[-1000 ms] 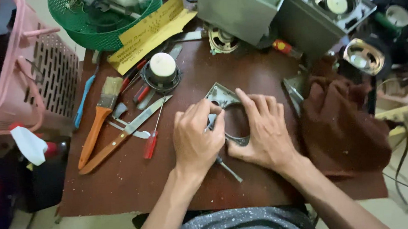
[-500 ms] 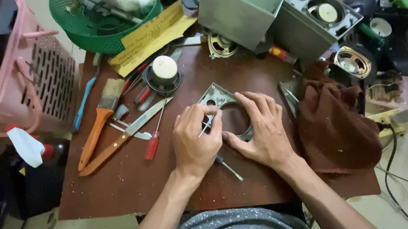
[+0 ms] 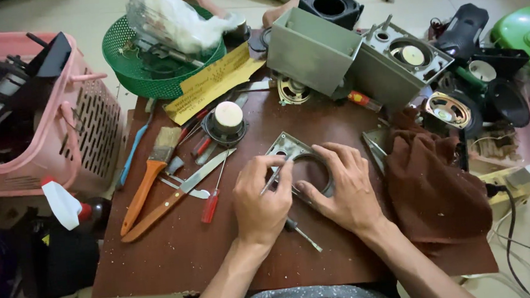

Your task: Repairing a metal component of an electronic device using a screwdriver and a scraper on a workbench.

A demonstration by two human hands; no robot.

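Two hands sit on the brown table (image 3: 180, 258), w/ a pink basket (image 3: 62, 137) off its left edge. Right hand (image 3: 347, 190) lies flat, fingers spread, on a metal frame (image 3: 289, 150) w/ a round hole, mid-table. Left hand (image 3: 262, 201), just left of it, pinches a thin metal tool (image 3: 273, 180). A small screwdriver (image 3: 301, 231) lies under both hands.
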